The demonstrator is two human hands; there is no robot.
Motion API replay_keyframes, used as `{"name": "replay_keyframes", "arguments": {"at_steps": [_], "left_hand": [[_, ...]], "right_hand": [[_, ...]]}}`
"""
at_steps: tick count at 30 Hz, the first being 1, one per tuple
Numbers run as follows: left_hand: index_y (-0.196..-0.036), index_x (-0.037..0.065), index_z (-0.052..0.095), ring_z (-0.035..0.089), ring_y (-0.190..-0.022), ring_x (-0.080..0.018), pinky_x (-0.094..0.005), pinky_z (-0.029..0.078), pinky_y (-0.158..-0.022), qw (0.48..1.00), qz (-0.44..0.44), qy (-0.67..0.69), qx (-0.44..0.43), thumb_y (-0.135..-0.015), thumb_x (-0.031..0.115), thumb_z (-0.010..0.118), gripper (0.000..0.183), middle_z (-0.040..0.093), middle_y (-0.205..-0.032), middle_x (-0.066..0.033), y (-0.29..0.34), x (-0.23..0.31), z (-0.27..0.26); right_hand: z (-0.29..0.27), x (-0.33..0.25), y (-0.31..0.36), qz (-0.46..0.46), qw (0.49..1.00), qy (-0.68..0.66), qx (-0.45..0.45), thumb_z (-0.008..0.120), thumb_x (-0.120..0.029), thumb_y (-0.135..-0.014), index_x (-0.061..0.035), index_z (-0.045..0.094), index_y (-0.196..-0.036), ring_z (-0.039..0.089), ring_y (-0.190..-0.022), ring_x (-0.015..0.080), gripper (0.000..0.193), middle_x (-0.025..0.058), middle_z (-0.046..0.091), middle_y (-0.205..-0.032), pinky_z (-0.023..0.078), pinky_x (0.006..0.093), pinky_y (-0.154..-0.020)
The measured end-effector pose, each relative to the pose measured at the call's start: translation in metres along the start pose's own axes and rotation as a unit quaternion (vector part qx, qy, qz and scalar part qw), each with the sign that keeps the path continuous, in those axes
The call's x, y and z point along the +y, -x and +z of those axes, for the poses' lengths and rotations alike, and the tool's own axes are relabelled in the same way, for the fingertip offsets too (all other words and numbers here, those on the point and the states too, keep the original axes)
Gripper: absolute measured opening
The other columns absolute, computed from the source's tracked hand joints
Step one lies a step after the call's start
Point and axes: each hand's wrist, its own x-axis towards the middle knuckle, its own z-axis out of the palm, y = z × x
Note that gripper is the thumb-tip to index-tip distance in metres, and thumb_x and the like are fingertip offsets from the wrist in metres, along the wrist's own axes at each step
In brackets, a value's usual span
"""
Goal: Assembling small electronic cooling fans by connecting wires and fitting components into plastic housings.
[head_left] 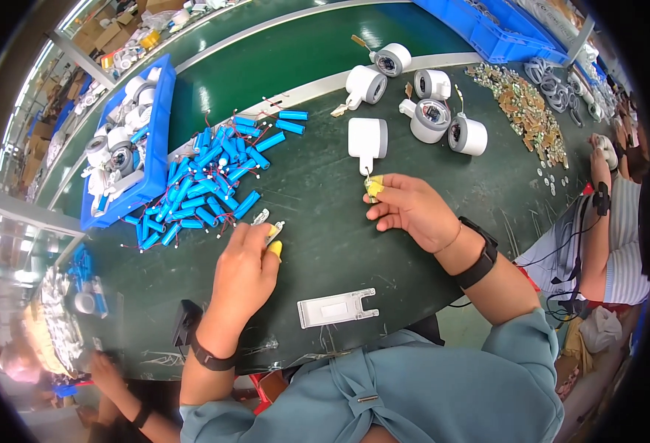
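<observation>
The right hand (419,213) has a narrow pinch, thumb and forefinger in yellow covers, on a small board-like part (368,181) just off the near end of the white stem (366,164) on the white-and-grey unit (368,138), which lies at the middle of the bench, nearer than the other units (430,119). Handling it well probably means gripping that part by its edges and leaving slack toward the stem (any lead there looks thin, and a tug could strain it). The left hand (243,264), near the pile of blue cylinders (210,177), holds a small clear piece (277,226) between its fingertips; whether it grips firmly I cannot tell. A light hold should suit it. The flat clear plate (337,308) lies near, between the forearms, best kept clear of the sleeves.
</observation>
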Motion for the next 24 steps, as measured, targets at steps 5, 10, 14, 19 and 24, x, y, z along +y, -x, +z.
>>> {"name": "replay_keyframes", "arguments": {"at_steps": [5,10,14,19,24], "left_hand": [[-0.107,0.002,0.060,0.061,-0.068,-0.0287,-0.0371,0.050,-0.062,0.997,0.003,-0.043,0.056,-0.077,-0.002,0.063,0.030,0.061,-0.095,-0.0144,-0.006,-0.004,0.004],[-0.098,0.000,0.064,0.056,-0.060,-0.0149,-0.0292,0.046,-0.056,0.995,-0.049,0.087,0.027,-0.077,-0.002,0.065,0.021,0.063,-0.084,-0.0090,-0.009,-0.024,0.009],[-0.095,0.000,0.067,0.053,-0.059,-0.0107,-0.0267,0.044,-0.054,0.983,-0.092,0.155,0.043,-0.078,-0.003,0.064,0.018,0.063,-0.079,-0.0068,-0.004,-0.024,0.008],[-0.091,-0.001,0.064,0.060,-0.069,-0.0279,-0.0370,0.049,-0.063,0.997,-0.011,-0.002,0.073,-0.077,-0.004,0.061,0.014,0.062,-0.083,-0.0129,-0.001,-0.011,0.008],[-0.093,-0.001,0.059,0.057,-0.084,-0.0366,-0.0448,0.047,-0.072,0.992,0.086,-0.074,0.061,-0.076,-0.005,0.058,0.018,0.061,-0.088,-0.0157,0.000,-0.001,0.009]], "right_hand": [[-0.004,-0.002,0.006,0.013,1.000,-0.018,-0.018,0.054,-0.016,-0.097,-0.0006,0.057,-0.113,0.063,-0.080,0.0127,0.022,0.0080,0.066,-0.101,0.054,0.0256,-0.068],[-0.013,0.006,0.004,0.012,0.993,-0.106,-0.056,0.047,-0.018,-0.099,0.0032,0.056,-0.118,0.061,-0.079,0.0138,0.030,0.0086,0.066,-0.101,0.052,0.0271,-0.070],[-0.013,0.006,0.002,0.028,0.981,-0.178,-0.076,0.040,-0.027,-0.102,0.0036,0.056,-0.119,0.054,-0.075,0.0138,0.039,0.0073,0.064,-0.099,0.048,0.0260,-0.068],[-0.014,0.002,0.002,0.036,0.975,-0.196,-0.099,0.042,-0.030,-0.102,0.0027,0.058,-0.116,0.054,-0.074,0.0132,0.039,0.0065,0.064,-0.097,0.048,0.0262,-0.066],[-0.016,0.006,-0.001,0.044,0.987,-0.135,-0.074,0.049,-0.024,-0.099,0.0008,0.059,-0.105,0.061,-0.076,0.0152,0.027,0.0088,0.066,-0.095,0.052,0.0278,-0.067]]}}
